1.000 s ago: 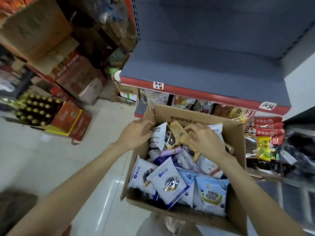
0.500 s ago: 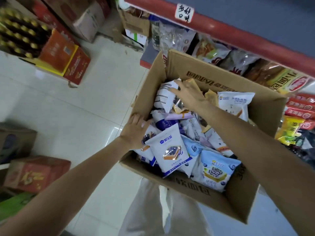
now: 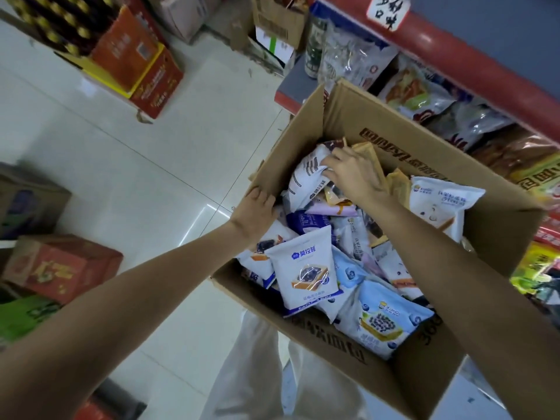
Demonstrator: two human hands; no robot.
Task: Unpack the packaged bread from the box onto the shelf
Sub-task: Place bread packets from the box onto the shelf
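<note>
An open cardboard box (image 3: 424, 377) full of several packaged breads sits in front of me, below the shelf's red front edge (image 3: 472, 74). My left hand (image 3: 254, 212) grips the box's left wall at its rim. My right hand (image 3: 353, 174) reaches into the far left of the box and its fingers curl round a white striped bread packet (image 3: 307, 177). A white packet with a blue logo (image 3: 306, 268) stands near the front of the pile. A light-blue packet (image 3: 381, 319) lies at the front right.
Snack bags (image 3: 418, 86) fill the lower shelf level behind the box. Red and orange cartons (image 3: 139, 59) stand on the tiled floor at upper left. More cartons (image 3: 57, 265) lie at the left edge. My pale trousers (image 3: 257, 374) show under the box.
The view has tilted further down toward the box. My left hand slid back along the box's left wall. My right hand moved left from the tan packets onto the white striped packet.
</note>
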